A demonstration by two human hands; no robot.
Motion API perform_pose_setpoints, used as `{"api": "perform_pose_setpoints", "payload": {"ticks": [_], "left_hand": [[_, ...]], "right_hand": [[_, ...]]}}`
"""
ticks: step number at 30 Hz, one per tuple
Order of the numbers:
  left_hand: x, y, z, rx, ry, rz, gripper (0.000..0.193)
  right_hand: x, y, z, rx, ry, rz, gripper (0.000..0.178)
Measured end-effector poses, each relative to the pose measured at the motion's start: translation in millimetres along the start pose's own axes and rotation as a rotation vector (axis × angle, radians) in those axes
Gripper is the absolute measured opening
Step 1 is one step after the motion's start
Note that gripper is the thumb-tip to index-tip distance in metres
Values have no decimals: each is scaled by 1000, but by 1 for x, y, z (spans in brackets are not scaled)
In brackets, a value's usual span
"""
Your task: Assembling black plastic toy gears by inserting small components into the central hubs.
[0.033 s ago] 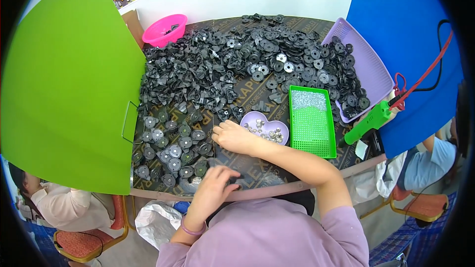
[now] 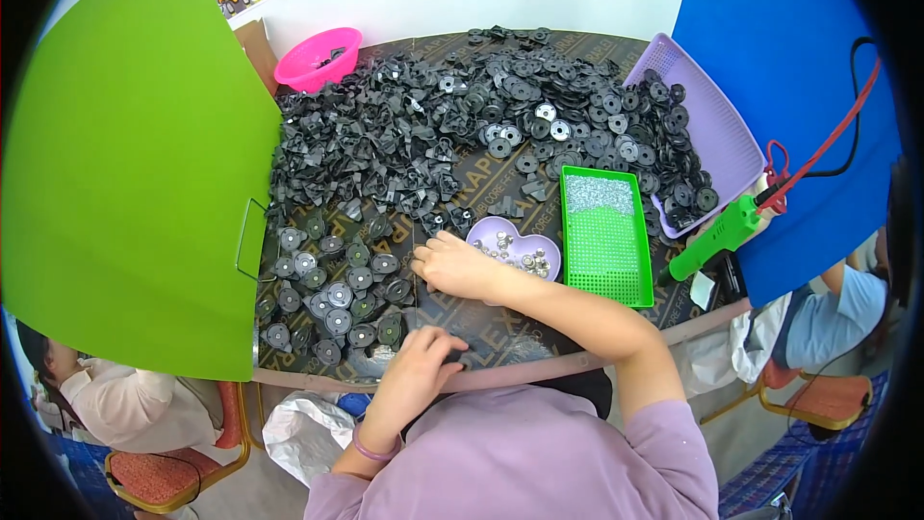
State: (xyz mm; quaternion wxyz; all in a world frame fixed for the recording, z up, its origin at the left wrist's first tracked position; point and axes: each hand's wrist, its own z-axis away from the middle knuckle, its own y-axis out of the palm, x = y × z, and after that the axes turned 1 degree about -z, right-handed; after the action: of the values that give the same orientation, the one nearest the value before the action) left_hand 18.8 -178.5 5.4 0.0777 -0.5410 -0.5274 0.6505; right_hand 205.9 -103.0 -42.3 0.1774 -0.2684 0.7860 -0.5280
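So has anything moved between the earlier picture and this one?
Nothing visibly changed. The right hand rests by the heart-shaped lilac dish, and the left hand is on a dark part at the table's near edge. The green tray and the pile of black parts lie as before.

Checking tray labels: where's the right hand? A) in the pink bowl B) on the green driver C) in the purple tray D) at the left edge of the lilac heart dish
D: the right hand rests beside the heart dish, left of the green tray.
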Motion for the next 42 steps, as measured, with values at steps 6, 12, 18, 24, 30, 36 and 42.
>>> {"api": "perform_pose_setpoints", "payload": {"ticks": [6,12,18,24,30,36,42], "left_hand": [[4,2,0,77,-13,-27,28],[3,0,-17,-70,65,67,26],[19,3,-31,-327,-196,952,40],[43,23,-35,-34,-227,1673,47],[39,27,-37,83,-299,2069,49],[34,21,-38,77,-197,2142,50],[37,20,-36,87,-256,2185,45]], "right_hand": [[-52,-33,-1,46,493,-69,34],[-64,-10,-7,248,699,-104,35],[-53,-52,-4,-396,375,-371,49],[20,-108,34,193,246,-775,63],[-57,-96,75,-237,586,-185,23],[-58,-56,78,29,287,-26,8],[-57,-46,74,143,121,185,11]]}}
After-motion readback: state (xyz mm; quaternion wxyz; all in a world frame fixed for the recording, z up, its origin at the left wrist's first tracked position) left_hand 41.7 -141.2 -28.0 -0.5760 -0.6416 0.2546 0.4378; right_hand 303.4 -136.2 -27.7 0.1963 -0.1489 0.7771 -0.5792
